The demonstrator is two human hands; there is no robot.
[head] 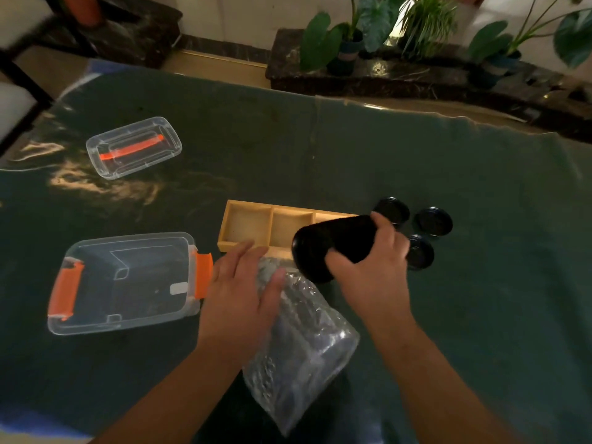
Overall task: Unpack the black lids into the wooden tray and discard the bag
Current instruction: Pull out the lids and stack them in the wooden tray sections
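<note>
A green-draped table (320, 155) filled the frame, with an open clear bin (121, 283) at the left edge and its lid (134, 147) toward the upper left, probably set aside as the bag's source. At lower centre the left hand (238, 291) lay flat, fingers spread, on the crinkled clear bag (298, 347) — seemingly pinning it — while the right hand (373, 267) was clamped around a stack of black lids (330, 245), just clear of the bag's mouth. That stack hung over the wooden tray (250, 225) at centre, whose visible compartments were bare — three loose lids (432, 221) lay right of it, not yet in.
</note>
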